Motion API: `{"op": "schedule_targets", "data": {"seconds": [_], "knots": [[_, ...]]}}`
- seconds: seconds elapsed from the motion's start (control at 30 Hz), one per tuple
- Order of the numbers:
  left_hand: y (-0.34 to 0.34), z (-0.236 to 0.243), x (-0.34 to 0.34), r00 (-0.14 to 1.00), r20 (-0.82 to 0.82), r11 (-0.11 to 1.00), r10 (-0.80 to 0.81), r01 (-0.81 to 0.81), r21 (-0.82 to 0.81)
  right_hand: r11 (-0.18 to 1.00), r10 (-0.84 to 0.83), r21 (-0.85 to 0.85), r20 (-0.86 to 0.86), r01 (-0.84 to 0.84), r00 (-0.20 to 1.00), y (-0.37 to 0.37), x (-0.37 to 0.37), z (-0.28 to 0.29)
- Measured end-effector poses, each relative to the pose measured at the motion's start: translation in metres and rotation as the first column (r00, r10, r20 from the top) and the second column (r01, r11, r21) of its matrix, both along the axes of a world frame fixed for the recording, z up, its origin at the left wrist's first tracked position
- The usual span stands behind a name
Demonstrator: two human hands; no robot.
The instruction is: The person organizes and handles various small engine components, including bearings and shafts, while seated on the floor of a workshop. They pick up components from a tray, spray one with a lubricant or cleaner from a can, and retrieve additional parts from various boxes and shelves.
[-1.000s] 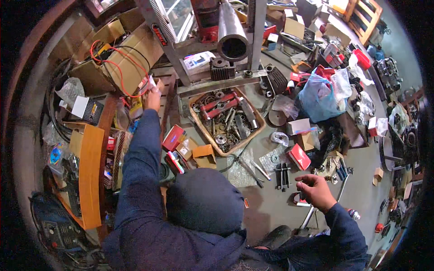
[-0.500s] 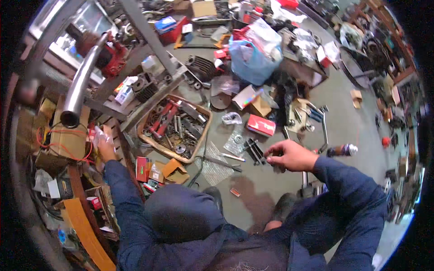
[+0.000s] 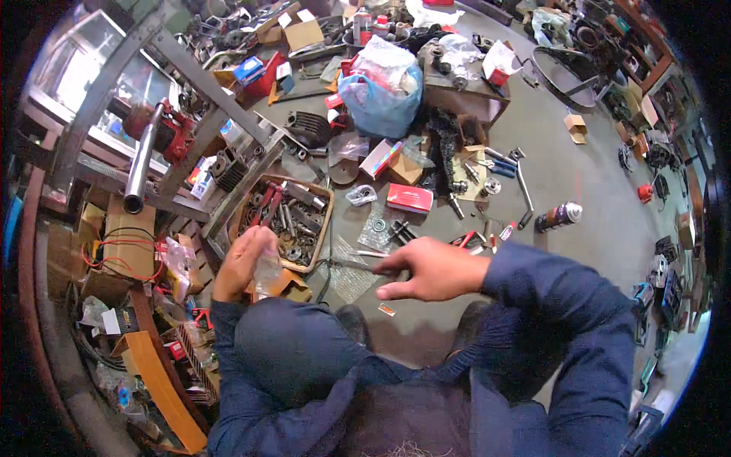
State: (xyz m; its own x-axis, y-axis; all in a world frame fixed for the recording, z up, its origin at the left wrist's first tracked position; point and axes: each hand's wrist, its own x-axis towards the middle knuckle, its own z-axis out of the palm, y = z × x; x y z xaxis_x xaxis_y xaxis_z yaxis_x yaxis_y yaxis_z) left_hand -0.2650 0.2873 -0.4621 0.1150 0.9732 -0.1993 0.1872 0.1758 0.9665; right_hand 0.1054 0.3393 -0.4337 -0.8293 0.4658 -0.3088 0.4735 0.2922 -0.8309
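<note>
In front of my left knee, my left hand [image 3: 241, 260] is closed on a small clear plastic bag [image 3: 266, 276]; what the bag contains, if anything, I cannot make out. My right hand [image 3: 438, 270] hovers above the floor, thumb and fingers apart, with nothing seen in it. Beneath and left of its fingertips lie a dark strap [image 3: 352, 265] and a sheet of bubble wrap [image 3: 344, 280]. A black metal part [image 3: 399, 231] and a red-and-white box [image 3: 410, 199] sit just beyond it. Past my left hand stands a tray [image 3: 329, 221] of metal parts and red-handled tools.
A metal frame [image 3: 190, 65] with a shiny pipe [image 3: 145, 160] rises at the left, above cardboard boxes [image 3: 129, 236]. A blue plastic bag [image 3: 381, 103] stands further off. To the right are a spray can [image 3: 560, 216] and several tools. A small orange-and-white packet [image 3: 387, 308] lies near my feet.
My left hand has come right from the shelf side to my left knee, now with a clear plastic bag. My right hand has moved left and nearer, fingers spreading. The view has shifted.
</note>
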Motion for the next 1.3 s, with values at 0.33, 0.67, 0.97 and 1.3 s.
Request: {"op": "schedule_targets", "data": {"seconds": [0.33, 0.67, 0.97, 1.3], "knots": [[0.013, 0.127, 0.157, 0.821, -0.469, 0.825, -0.327, 0.489, 0.282, 0.891, -0.439, -0.341, -0.472, 0.301, 0.765, -0.048, -0.003, 0.007], [0.025, 0.045, 0.193, 0.996, 0.082, 0.999, 0.02, -0.022, 0.026, 0.907, -0.322, 0.045, -0.569, 0.419, 0.757, 0.016, 0.04, -0.013], [0.061, -0.024, 0.207, 0.933, -0.357, 0.851, -0.045, 0.224, 0.475, 0.943, -0.328, -0.071, -0.363, 0.325, 0.872, 0.048, 0.06, -0.045], [0.044, -0.031, 0.242, 0.978, 0.185, 0.984, 0.092, -0.061, -0.165, 0.896, -0.372, 0.133, -0.299, 0.424, 0.879, 0.044, 0.057, -0.056]]}}
